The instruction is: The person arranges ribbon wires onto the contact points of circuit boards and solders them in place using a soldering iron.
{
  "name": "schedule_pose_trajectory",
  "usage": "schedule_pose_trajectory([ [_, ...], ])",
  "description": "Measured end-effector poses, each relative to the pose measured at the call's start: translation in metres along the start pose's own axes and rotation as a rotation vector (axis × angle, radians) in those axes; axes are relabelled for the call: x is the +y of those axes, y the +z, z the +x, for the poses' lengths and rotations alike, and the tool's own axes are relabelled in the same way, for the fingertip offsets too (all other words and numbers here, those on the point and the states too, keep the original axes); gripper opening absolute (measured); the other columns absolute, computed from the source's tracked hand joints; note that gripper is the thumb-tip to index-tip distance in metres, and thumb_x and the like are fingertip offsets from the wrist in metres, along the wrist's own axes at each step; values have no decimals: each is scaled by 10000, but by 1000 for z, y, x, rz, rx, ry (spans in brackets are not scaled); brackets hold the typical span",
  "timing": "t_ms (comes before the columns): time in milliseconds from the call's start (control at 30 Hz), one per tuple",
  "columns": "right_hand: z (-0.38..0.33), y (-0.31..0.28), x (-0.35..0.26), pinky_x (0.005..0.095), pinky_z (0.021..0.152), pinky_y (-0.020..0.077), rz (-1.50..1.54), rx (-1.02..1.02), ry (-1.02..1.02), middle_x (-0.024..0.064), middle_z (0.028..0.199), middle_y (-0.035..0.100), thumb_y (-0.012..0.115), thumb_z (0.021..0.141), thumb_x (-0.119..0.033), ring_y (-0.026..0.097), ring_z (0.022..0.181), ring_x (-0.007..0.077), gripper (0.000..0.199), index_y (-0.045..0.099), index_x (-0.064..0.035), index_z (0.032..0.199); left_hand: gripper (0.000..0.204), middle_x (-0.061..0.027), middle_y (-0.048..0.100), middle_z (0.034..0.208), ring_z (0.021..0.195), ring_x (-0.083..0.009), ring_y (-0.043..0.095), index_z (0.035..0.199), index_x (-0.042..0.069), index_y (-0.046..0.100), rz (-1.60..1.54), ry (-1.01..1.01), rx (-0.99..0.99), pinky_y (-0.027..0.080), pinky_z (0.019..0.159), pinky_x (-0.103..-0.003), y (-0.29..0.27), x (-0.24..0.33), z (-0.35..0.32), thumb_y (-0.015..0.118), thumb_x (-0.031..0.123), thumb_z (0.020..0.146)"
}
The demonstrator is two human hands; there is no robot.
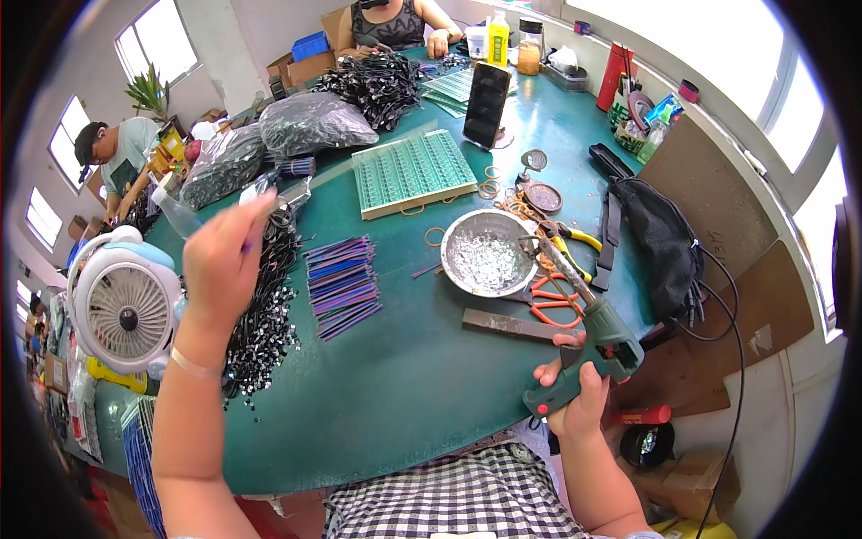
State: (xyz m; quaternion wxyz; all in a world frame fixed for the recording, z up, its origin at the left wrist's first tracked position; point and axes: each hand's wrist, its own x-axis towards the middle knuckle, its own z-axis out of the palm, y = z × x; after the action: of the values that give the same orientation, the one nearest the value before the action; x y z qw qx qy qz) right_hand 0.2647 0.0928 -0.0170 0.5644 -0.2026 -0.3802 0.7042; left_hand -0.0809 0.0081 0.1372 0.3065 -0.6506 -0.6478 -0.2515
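Observation:
My right hand (582, 400) is wrapped round the handle of a green soldering gun (603, 334). Its metal tip reaches over the rim of a round metal bowl (455, 280) with silvery bits inside. Raised at the left, my left hand (226, 256) has its fingers pressed together; a speck of purple shows at them, but what they hold is hidden. Behind that hand lies a long heap of black cables (269, 310) with small shiny ends. Just to its right, short purple, blue and dark wires (341, 283) are laid in a row.
A green circuit board panel (413, 171) lies mid-table, a phone (486, 103) standing behind it. Orange-handled pliers (555, 304), yellow-handled cutters (579, 247) and a dark bar (516, 325) surround the bowl. A fan (126, 310) stands left; a black bag (660, 234) lies right. Two people sit beyond.

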Motion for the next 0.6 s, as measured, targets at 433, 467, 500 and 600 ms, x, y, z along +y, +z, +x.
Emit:
schedule_pose_trajectory([
  [433, 4, -5, 2, 411, 693, 501, 32, -43, 9, 188, 1110, 509, 542, 830, -221, 584, 669, 201, 463, 366, -23, 1210, 331, -144, 646, 947, 566, -237, 591, 921, 39, 631, -66, -156, -362, 454, 490, -311, -68, 144, -195, 604, 14, 592],
  [467, 4, -4, 1, 411, 693, 501, 36, -46, 13, 185, 1108, 511, 547, 827, -220, 583, 668, 202, 464, 370, -22, 1207, 350, -118, 642, 954, 587, -226, 600, 920, 63, 636, -91, -167, -406, 468, 492, -305, -66, 149, -194, 664, 59, 571],
  [500, 3, -4, 1, 411, 693, 501, 34, -49, 11, 185, 1108, 511, 547, 827, -220, 583, 668, 202, 464, 370, -22, 1207, 350, -118, 642, 954, 587, -226, 600, 920, 63, 636, -91, -168, -402, 468, 492, -305, -63, 153, -192, 664, 59, 571],
  [600, 3, -3, 1, 412, 693, 500, 57, -39, 21, 182, 1103, 516, 557, 820, -221, 583, 666, 202, 470, 372, -21, 1204, 405, -66, 618, 960, 621, -197, 609, 924, 96, 637, -133, -202, -568, 474, 508, -300, -54, 160, -184, 751, 189, 547],
])
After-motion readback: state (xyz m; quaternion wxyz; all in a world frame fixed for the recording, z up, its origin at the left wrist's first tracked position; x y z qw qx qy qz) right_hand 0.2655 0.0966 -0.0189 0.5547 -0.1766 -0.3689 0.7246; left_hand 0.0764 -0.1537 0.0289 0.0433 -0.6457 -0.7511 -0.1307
